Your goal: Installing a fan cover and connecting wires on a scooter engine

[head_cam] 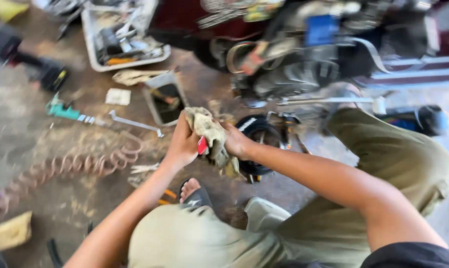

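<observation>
A dirty tan rag (209, 130) is bunched between both of my hands above the workshop floor. My left hand (182, 144) grips its left side, and a small red object (202, 145) shows at the palm. My right hand (236, 141) clutches the rag from the right, fingers buried in the cloth. Below the hands sit my knees in olive trousers (194, 238) and a foot in a black sandal (192, 193). A black round part (256, 131) lies on the floor just behind the rag.
A motorcycle engine and frame (303, 54) fill the upper right. A white tray of tools (122, 42) stands at top left, a small open box (165, 99) below it. A wrench (135, 123), a teal tool (60, 109) and a coiled hose (80, 164) lie left.
</observation>
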